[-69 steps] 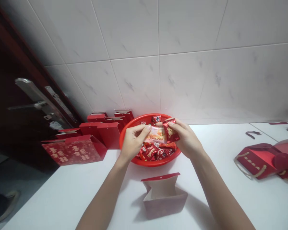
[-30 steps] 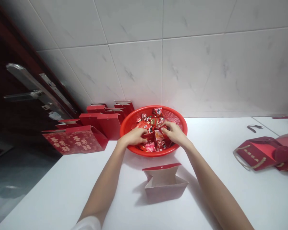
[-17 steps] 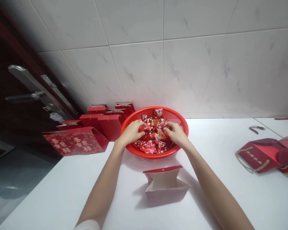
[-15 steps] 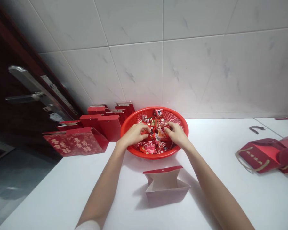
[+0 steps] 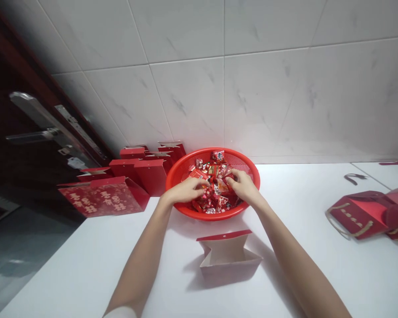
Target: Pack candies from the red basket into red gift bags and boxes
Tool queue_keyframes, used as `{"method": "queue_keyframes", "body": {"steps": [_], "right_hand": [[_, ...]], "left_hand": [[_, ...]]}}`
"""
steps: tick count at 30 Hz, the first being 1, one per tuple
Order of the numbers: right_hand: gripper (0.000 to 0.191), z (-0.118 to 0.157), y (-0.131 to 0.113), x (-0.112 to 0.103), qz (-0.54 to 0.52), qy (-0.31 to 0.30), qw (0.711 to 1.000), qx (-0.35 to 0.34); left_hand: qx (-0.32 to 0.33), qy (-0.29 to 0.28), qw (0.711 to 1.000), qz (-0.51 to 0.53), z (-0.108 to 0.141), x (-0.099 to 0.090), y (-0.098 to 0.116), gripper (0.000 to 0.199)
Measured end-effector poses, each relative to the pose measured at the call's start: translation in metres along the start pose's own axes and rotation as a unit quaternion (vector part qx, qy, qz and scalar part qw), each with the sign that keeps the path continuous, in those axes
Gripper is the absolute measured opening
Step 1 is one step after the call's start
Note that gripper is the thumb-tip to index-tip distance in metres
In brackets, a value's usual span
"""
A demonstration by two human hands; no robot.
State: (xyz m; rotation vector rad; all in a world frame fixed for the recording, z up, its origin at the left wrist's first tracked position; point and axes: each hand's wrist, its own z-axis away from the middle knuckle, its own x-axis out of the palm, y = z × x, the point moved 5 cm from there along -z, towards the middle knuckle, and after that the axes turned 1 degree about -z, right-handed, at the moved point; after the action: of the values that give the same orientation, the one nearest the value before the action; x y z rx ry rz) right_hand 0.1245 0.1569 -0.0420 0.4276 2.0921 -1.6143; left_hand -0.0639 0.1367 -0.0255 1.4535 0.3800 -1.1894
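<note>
A round red plastic basket (image 5: 213, 216) holds many wrapped candies (image 5: 219, 203), mostly red. Over its left part, my left hand (image 5: 188, 190) reaches in with bent fingers among the wrappers; what it grips, if anything, is hidden. My right hand (image 5: 244, 184) is at the right side of the candies, thumb and fingers pinched at a red wrapper. In front of the basket stands a small paper bag (image 5: 230, 271), its mouth open and its red flap folded back.
Several red paper bags (image 5: 151, 174) stand at the left, near a dark door with a metal handle (image 5: 33, 136). On the right lie red boxes with cord handles (image 5: 354, 216) and a dark strap (image 5: 354, 177). A tiled wall (image 5: 268, 101) rises behind.
My left hand has shifted slightly left and its fingers have moved among the candies, which are rearranged beneath it. My right hand is almost where it was.
</note>
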Motion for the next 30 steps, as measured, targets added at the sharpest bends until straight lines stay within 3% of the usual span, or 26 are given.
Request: {"method": "queue_keyframes", "body": {"steps": [4,16,24,28,30], "right_hand": [[0.012,0.0,0.001,0.001,-0.005,-0.007,1.0,-0.003],[0.012,-0.001,0.004,0.004,-0.019,0.0,1.0,-0.025],[0.011,0.0,0.001,0.002,-0.019,-0.002,1.0,-0.017],[0.011,0.001,0.0,0.002,-0.022,0.0,1.0,-0.019],[0.01,0.001,0.0,0.002,-0.024,0.001,0.999,-0.021]], "left_hand": [[0.021,0.096,0.993,0.068,0.007,-0.022,-0.005,0.048],[0.038,0.113,0.992,0.047,0.001,-0.017,-0.01,0.041],[-0.027,0.174,0.981,-0.075,0.0,-0.021,-0.021,0.035],[0.014,0.196,0.975,-0.102,0.001,-0.024,-0.014,0.034],[0.04,0.181,0.979,-0.083,0.002,-0.022,-0.007,0.031]]}}
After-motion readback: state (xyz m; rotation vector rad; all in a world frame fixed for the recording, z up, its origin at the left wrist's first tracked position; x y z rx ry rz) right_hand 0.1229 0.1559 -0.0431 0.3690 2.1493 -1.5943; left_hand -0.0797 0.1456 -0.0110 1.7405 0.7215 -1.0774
